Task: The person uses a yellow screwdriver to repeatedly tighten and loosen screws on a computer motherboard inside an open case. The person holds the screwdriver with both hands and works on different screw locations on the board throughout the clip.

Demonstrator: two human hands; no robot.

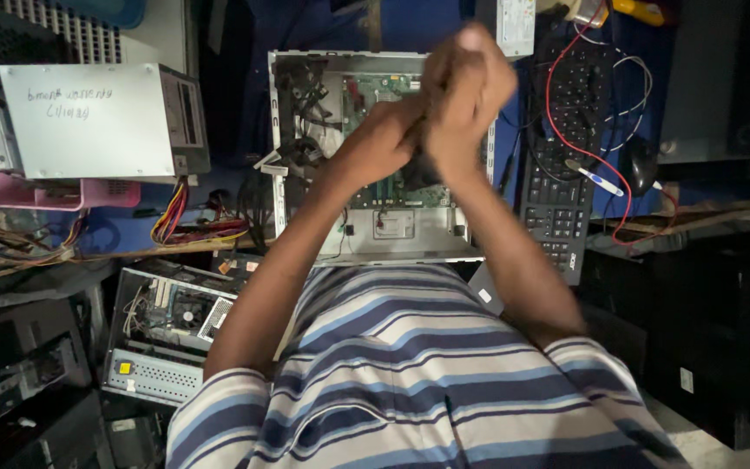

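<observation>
My left hand and my right hand are pressed together, raised above an open desktop computer case. My right hand is curled over the fingers of the left. Both are blurred, and I see nothing held between them. Inside the case lie a green motherboard and a bundle of black cables. My striped shirt fills the bottom of the view.
A black keyboard lies right of the case, with a red cable, a white and blue pen and a black mouse. At left sit a grey metal box, a pink tray, coloured wires and a second open case.
</observation>
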